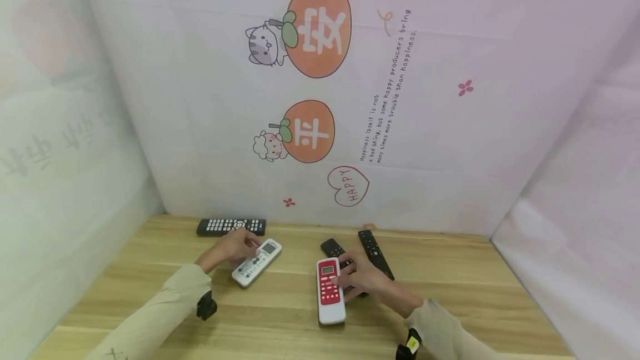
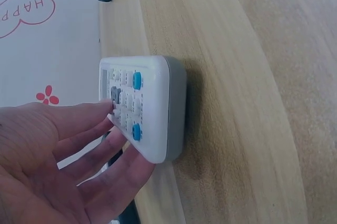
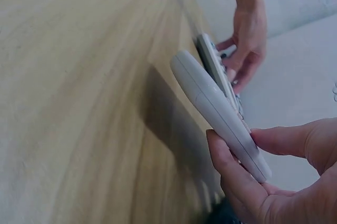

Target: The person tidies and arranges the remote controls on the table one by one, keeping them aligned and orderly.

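Note:
My left hand [image 1: 237, 246] pinches a white remote control [image 1: 256, 263] by its side, thumb on the button face and fingers underneath. In the left wrist view this white remote [image 2: 152, 108] shows grey and blue buttons, tilted close over the wood. My right hand [image 1: 364, 275] grips a red-and-white remote control [image 1: 331, 292] between thumb and fingers. From the right wrist view the red-and-white remote [image 3: 216, 108] is seen edge-on, above its shadow on the table. Behind the right hand lie two black remotes, one [image 1: 332, 248] partly hidden by it, the other [image 1: 375, 253] slanting beside it.
Another black remote [image 1: 231, 227] with white buttons lies along the table's back edge, just behind the left hand. The wooden table [image 1: 450, 276] meets a printed white cloth backdrop [image 1: 425, 193]. White cloth walls [image 1: 575, 193] stand at both sides.

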Tool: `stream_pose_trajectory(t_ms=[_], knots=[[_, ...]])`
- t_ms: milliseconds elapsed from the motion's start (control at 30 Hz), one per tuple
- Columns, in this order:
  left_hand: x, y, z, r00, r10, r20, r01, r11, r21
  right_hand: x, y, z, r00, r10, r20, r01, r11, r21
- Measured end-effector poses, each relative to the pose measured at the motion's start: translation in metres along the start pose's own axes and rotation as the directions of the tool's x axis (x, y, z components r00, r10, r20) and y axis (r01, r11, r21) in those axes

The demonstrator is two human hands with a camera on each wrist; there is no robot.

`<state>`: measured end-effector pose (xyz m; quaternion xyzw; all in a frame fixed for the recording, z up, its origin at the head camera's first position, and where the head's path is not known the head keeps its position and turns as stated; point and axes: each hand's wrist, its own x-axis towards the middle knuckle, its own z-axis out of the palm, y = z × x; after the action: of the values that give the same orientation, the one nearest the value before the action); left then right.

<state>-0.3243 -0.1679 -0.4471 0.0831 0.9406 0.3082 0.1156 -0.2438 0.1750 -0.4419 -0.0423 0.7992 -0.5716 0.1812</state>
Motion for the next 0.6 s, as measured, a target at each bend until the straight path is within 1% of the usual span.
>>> stream_pose_trajectory(t_ms=[67, 167, 200, 367, 500, 600], knots=[[0.000, 0.000, 0.001, 1.000, -0.009, -0.002, 0.009, 1.000, -0.009, 0.001, 0.002, 0.005, 1.000, -0.007, 0.003, 0.007, 1.000, -0.009], [-0.001, 0.001, 0.001, 1.000, -0.002, 0.003, 0.002, 1.000, 0.002, 0.000, 0.004, 0.011, 1.000, -0.024, 0.003, 0.024, 0.999, -0.034], [-0.002, 0.002, 0.001, 1.000, -0.011, 0.003, 0.011, 1.000, -0.002, 0.000, 0.005, 0.013, 1.000, -0.030, 0.006, 0.030, 0.998, -0.047], [-0.007, 0.005, -0.001, 1.000, 0.003, -0.004, -0.003, 1.000, 0.015, -0.002, 0.005, 0.020, 0.998, -0.050, 0.027, 0.052, 0.995, -0.088], [-0.005, 0.004, 0.000, 1.000, 0.019, -0.016, -0.018, 1.000, 0.013, -0.003, 0.002, 0.022, 0.997, -0.066, 0.050, 0.074, 0.981, -0.180], [-0.003, 0.003, 0.001, 1.000, 0.021, -0.016, -0.021, 1.000, 0.000, -0.002, 0.001, 0.023, 0.996, -0.056, 0.070, 0.072, 0.963, -0.261]])
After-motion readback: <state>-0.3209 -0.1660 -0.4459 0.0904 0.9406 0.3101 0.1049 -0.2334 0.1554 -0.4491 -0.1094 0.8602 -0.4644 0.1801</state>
